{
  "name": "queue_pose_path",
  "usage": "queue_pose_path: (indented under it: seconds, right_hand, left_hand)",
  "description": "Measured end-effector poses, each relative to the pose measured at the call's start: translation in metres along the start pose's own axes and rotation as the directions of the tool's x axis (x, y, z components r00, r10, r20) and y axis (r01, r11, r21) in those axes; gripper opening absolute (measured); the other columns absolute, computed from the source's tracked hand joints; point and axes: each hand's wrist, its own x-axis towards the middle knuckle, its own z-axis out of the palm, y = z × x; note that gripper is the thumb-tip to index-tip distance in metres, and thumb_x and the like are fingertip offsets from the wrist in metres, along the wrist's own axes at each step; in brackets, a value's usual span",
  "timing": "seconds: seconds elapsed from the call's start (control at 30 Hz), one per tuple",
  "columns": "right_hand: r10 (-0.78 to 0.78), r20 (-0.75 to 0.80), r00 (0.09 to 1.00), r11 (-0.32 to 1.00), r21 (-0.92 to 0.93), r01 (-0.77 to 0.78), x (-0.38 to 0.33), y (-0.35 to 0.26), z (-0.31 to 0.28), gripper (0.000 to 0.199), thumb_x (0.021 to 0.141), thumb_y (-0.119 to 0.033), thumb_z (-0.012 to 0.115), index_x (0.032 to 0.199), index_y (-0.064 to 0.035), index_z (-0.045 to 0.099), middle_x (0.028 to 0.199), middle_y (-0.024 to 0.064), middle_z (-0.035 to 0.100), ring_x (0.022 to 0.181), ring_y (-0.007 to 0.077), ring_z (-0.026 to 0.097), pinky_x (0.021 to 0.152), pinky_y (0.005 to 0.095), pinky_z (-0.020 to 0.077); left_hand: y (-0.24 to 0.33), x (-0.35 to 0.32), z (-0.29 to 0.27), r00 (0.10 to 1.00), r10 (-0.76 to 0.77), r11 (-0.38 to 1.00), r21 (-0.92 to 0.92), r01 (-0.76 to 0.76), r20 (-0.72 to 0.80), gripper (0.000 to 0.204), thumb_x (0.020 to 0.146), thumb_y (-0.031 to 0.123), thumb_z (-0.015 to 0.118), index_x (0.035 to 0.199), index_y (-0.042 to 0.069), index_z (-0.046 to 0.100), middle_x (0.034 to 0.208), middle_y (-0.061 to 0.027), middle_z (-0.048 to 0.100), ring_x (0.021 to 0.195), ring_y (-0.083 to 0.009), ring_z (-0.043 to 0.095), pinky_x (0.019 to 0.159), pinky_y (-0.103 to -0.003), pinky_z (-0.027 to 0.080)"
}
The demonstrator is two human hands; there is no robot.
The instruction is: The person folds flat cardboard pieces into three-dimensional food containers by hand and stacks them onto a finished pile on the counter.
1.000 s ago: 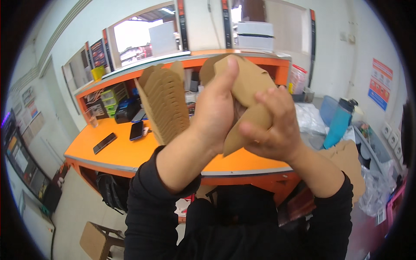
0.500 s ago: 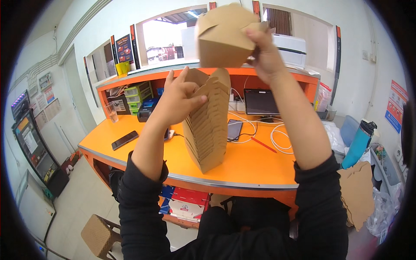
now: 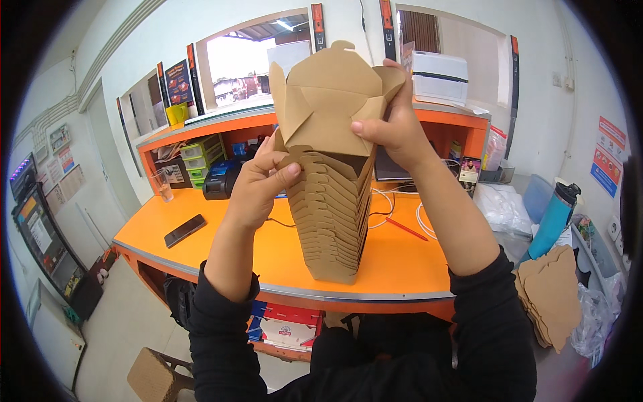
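A tall stack of nested brown cardboard food boxes (image 3: 329, 221) stands near the front edge of the orange desk (image 3: 268, 251). One more folded food box (image 3: 328, 110), its flaps spread, sits at the mouth of the stack. My right hand (image 3: 395, 127) grips that box by its right side, thumb on the front panel and fingers behind. Against the upper left of the stack, my left hand (image 3: 262, 177) is closed on the rim of the topmost stacked boxes; some of its fingers are hidden behind the cardboard.
A phone (image 3: 185, 231) lies left of the stack, a red pen (image 3: 406, 229) right of it. White cables (image 3: 382, 201) run behind. Flat cardboard blanks (image 3: 550, 295) and a teal bottle (image 3: 550, 221) are at the right. A stool (image 3: 157, 375) stands at lower left.
My right hand has brought the box down from above the stack to its mouth. The left hand stays at the stack's rim, and the view has shifted slightly.
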Motion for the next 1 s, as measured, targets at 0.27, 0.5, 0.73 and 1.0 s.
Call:
queue_pose_path:
  seconds: [0.27, 0.5, 0.73, 1.0]
  right_hand:
    - [0.106, 0.131, 0.986, 0.920, -0.390, -0.047, -0.010, -0.009, 0.001, 0.092, 0.059, -0.022, 0.070, 0.126, -0.0152, 0.008, 0.111, 0.0191, 0.045, 0.101, 0.0302, 0.049, 0.086, 0.0349, 0.0419]
    - [0.152, 0.311, 0.938, 0.980, -0.174, -0.101, -0.007, -0.001, -0.015, 0.093, 0.065, -0.039, 0.071, 0.129, -0.0151, 0.007, 0.119, 0.0193, 0.038, 0.114, 0.0295, 0.038, 0.092, 0.0368, 0.0358]
    - [0.204, 0.157, 0.966, 0.971, 0.095, -0.220, 0.004, 0.008, 0.002, 0.070, 0.074, -0.039, 0.060, 0.124, -0.0106, 0.020, 0.106, 0.0141, 0.043, 0.102, 0.0236, 0.044, 0.088, 0.0308, 0.0348]
    - [0.033, 0.030, 0.999, 0.967, 0.253, -0.039, 0.005, 0.015, 0.005, 0.060, 0.071, -0.029, 0.064, 0.113, -0.0083, 0.027, 0.097, 0.0058, 0.035, 0.095, 0.0157, 0.042, 0.080, 0.0277, 0.0395]
  left_hand:
    - [0.009, -0.002, 0.019, 0.988, 0.152, 0.988, -0.019, -0.151, 0.012, 0.026, 0.079, 0.016, 0.059, 0.098, -0.002, 0.060, 0.137, -0.0144, 0.023, 0.120, -0.0226, 0.031, 0.095, -0.033, 0.029]
    - [0.023, 0.039, 0.005, 0.989, -0.044, 0.993, -0.117, 0.027, -0.142, 0.090, 0.070, 0.020, 0.064, 0.137, 0.007, 0.004, 0.129, -0.0233, 0.031, 0.118, -0.0316, 0.035, 0.096, -0.036, 0.030]
    - [0.014, 0.047, 0.003, 0.996, 0.045, 0.989, -0.134, -0.054, -0.075, 0.094, 0.058, 0.017, 0.068, 0.134, 0.010, 0.013, 0.120, -0.0191, 0.038, 0.111, -0.0285, 0.041, 0.093, -0.037, 0.035]
    - [0.022, 0.054, -0.004, 0.953, 0.302, 0.953, -0.015, -0.302, -0.002, 0.082, 0.056, 0.008, 0.072, 0.124, 0.013, 0.027, 0.119, -0.0102, 0.038, 0.110, -0.0242, 0.041, 0.094, -0.036, 0.036]
